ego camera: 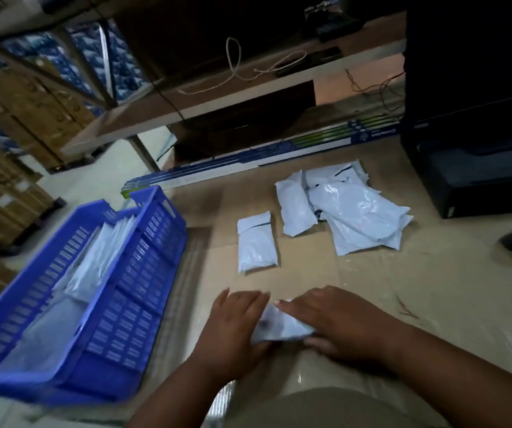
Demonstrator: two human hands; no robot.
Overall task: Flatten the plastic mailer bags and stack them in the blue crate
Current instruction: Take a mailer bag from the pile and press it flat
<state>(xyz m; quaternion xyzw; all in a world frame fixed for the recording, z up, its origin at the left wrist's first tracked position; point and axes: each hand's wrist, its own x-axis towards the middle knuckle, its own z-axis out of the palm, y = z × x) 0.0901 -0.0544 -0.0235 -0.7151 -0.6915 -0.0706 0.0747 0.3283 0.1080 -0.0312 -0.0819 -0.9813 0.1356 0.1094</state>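
Nearest us, item one: our left hand (236, 327) and right hand (330, 321), both on one small pale mailer bag (281, 327) lying on the cardboard sheet (433, 304) that covers the work surface. Left hand: fingers extended, close together, palm down over the bag's left end, thumb beneath its near edge. Right hand: fingers straight and flat across the bag's right part, thumb at its near right corner. Whether either thumb pinches the plastic, we cannot tell. The bag shows only between our hands; its long axis runs roughly left to right, slightly tilted.

Item two: blue crate (143, 288), slotted walls, at our left, standing partly on the cardboard. Contents: a stack of pale mailers (94, 267) leaning along its length, with more flat plastic on its floor nearer us.

Item three: single mailer (256, 242), flap folded, lying alone beyond our hands, long axis pointing away from us.

Item four: loose heap of mailers (350, 208), far right of the single one, overlapping at mixed angles; count uncertain.

Item five: long printed carton (279, 156) lying along the far edge of the cardboard.

Item six: black box (480, 177) at far right, beside the heap.
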